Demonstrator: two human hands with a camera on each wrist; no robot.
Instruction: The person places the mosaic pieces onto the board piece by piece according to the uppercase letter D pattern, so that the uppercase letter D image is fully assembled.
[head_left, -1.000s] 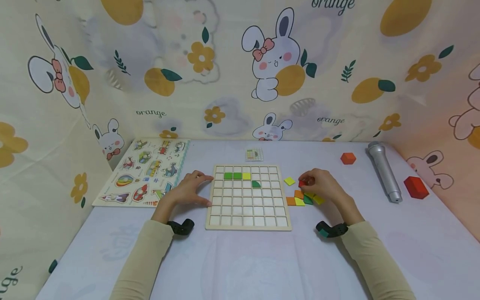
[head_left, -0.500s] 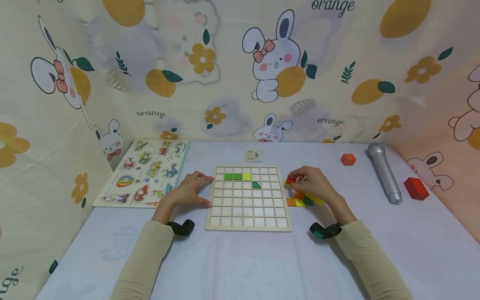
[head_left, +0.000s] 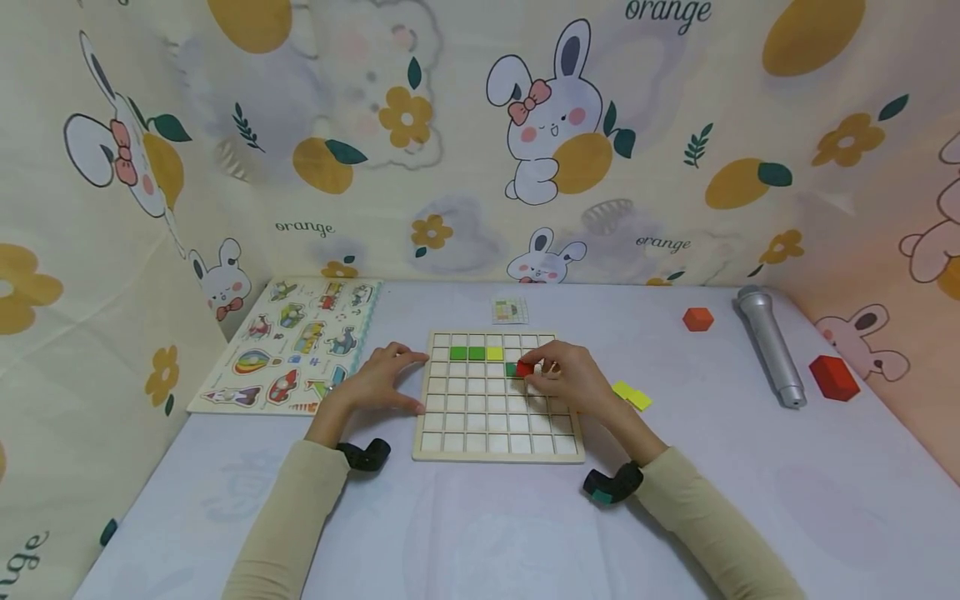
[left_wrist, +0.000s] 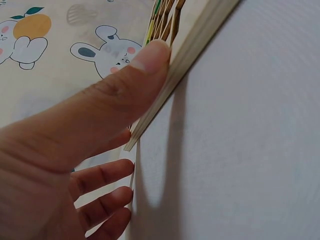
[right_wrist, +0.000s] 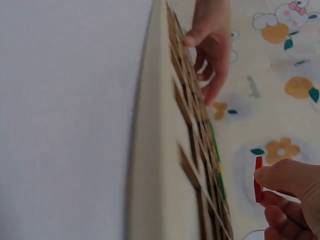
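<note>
Near the back left corner of the table point(head_left: 495, 517) lies a picture board point(head_left: 288, 346). The left hand point(head_left: 378, 382), thumb and forefinger spread wide, touches the left edge of the grid board point(head_left: 476, 403); its position is unchanged from half a second earlier. In the board's upper rows sit two green square tiles point(head_left: 468, 353), a yellow square tile point(head_left: 495, 353) and a quarter-round green tile point(head_left: 511, 369), now partly covered. Behind the board, near the table's back edge, is a card point(head_left: 510, 311).

The right hand point(head_left: 573, 375) has moved left, from beyond the board's right edge to above its cells, holding a red tile point(head_left: 524, 368) between thumb and fingertip. Two yellow tiles point(head_left: 632, 395) show right of the board; the orange pieces seen earlier are now hidden. Toward the table's right edge are a small red block point(head_left: 698, 319), a silver tube point(head_left: 771, 346) and a larger red block point(head_left: 834, 378).

The left wrist view shows the thumb against the board's rim. The right wrist view shows the red tile edge-on and clear of the board, a gap the head view does not reveal.
</note>
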